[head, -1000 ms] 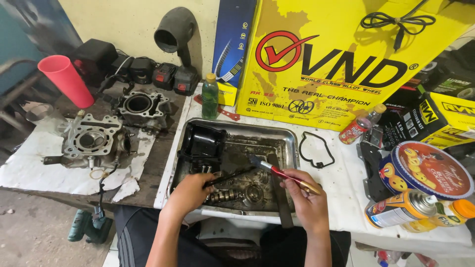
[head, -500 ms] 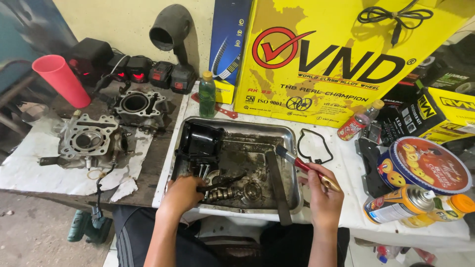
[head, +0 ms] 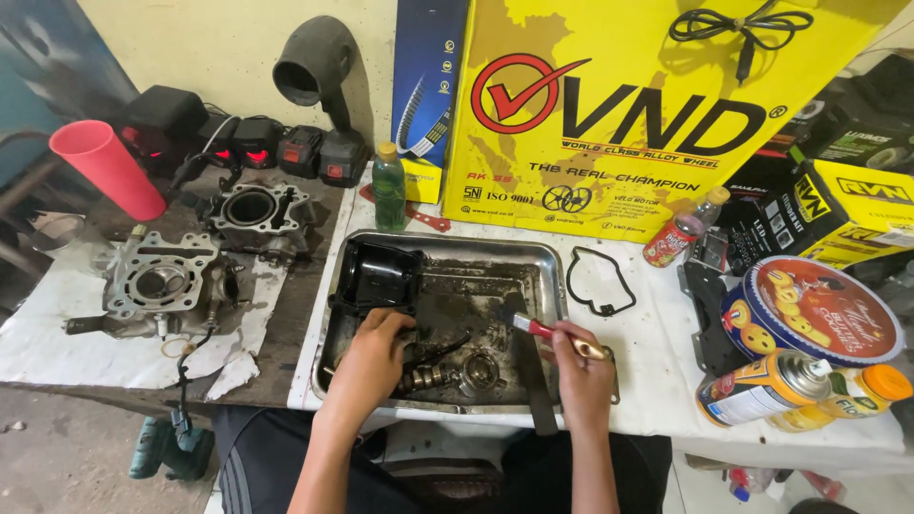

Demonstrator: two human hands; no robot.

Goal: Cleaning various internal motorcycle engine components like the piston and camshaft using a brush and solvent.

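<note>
Since 0.5 s ago: right hand [head: 583, 376] has moved inward, fingers clamped on brush [head: 547, 333], bristles now over the tray [head: 543, 255] centre. Left hand [head: 373, 354] remains in tray, fingers curled on a metal part [head: 433, 373]. Tray also holds black cover [head: 379, 276], far-left corner, and oily residue.

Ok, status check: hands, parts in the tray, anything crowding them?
Left hand on greasy metal parts in steel tray. Right hand grips red-handled brush, bristles over the tray. Black cover sits at tray's far-left corner, close beside left hand.
</note>
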